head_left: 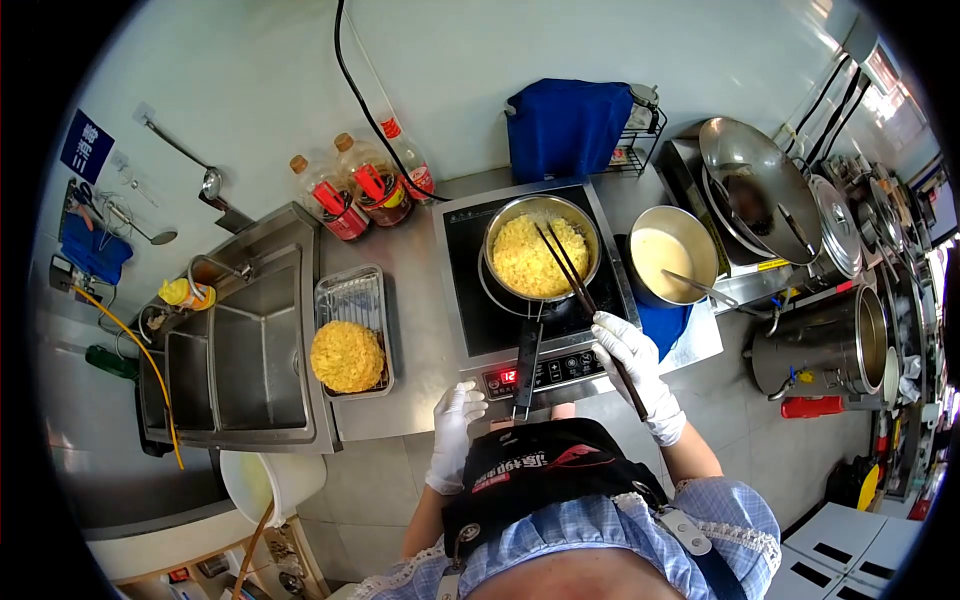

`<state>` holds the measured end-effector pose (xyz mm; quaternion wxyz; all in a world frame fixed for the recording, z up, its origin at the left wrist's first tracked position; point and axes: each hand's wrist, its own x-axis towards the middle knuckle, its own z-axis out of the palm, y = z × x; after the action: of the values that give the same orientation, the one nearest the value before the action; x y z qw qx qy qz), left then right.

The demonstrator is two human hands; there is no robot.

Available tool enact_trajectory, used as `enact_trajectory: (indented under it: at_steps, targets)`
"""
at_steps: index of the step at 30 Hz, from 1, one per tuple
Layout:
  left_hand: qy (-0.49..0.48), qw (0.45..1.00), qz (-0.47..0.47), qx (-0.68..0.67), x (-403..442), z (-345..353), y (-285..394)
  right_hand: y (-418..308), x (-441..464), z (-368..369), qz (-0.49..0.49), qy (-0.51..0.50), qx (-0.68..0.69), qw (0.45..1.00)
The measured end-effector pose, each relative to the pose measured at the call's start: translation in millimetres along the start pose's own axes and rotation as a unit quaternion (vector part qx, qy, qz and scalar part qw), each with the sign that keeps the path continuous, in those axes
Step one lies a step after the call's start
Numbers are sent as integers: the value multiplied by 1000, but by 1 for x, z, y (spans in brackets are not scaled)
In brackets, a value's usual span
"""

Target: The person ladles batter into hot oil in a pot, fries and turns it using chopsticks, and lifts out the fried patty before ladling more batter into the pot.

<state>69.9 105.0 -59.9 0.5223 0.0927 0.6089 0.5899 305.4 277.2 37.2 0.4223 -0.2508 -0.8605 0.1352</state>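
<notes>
My right hand [640,365], in a white glove, is closed around a pair of long dark chopsticks [570,265]. Their tips reach into yellow, crumbly-looking food [535,255] that fills a small metal pan [592,232]. This pan sits on a black induction cooker [462,265], and its dark handle [528,360] points toward me. To the left of the handle, my gloved left hand [455,425] is held apart from it, empty, with loosely bent fingers. A round golden fried cake [347,357] lies on a wire rack in a metal tray [385,300].
On the right stands a pot of pale batter [665,245] with a ladle [705,288]. Farther right are a large wok [745,150] and a tall steel pot [810,345]. A sink [262,310] is on the left; sauce bottles [372,180] line the wall.
</notes>
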Motion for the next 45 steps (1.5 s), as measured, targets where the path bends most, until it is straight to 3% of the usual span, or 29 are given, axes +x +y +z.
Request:
enact_trajectory:
  at_steps: [11, 18, 32, 39, 45]
  targets:
    - [8, 1000, 1, -8, 0, -2, -2, 2, 16, -17, 49, 36, 61, 996]
    - [3, 1000, -8, 9, 0, 2, 2, -4, 19, -10, 44, -4, 76, 996]
    - [2, 1000, 0, 18, -2, 2, 3, 1, 10, -5, 35, 10, 84, 996]
    - [-5, 1000, 4, 5, 1, 2, 3, -4, 12, -15, 46, 57, 38, 997]
    - [0, 1000, -4, 9, 3, 5, 3, 1, 4, -6, 26, 34, 18, 999]
